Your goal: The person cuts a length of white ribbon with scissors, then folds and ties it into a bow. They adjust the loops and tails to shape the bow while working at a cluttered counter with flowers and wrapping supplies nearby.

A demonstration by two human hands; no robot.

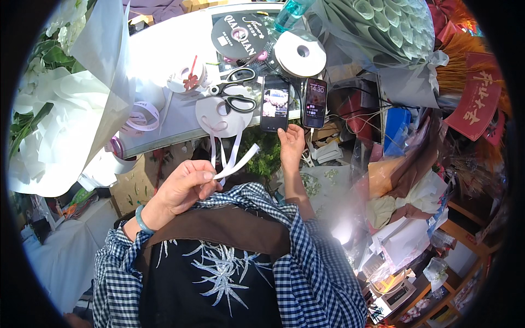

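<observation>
My left hand (184, 184), with a pale blue-green bangle (142, 220) at the wrist, pinches a folded white ribbon (239, 163) between thumb and fingers. Strands of the ribbon hang in front of a white ribbon spool (221, 119) at the table's near edge. My right hand (292, 145) is at the lower right corner of a black smartphone (275, 102), thumb at its bottom edge and fingers partly curled. A picture of pale flowers shows on that screen. Black-handled scissors (240, 92) lie across the spool, left of the phone.
A second phone (314, 102) with a white cable lies to the right. Behind are a dark-labelled spool (236, 37), a white spool (300, 52) and a teal bottle (291, 15). Wrapped bouquets (373, 37) crowd the right; white wrapping paper (61, 131) fills the left.
</observation>
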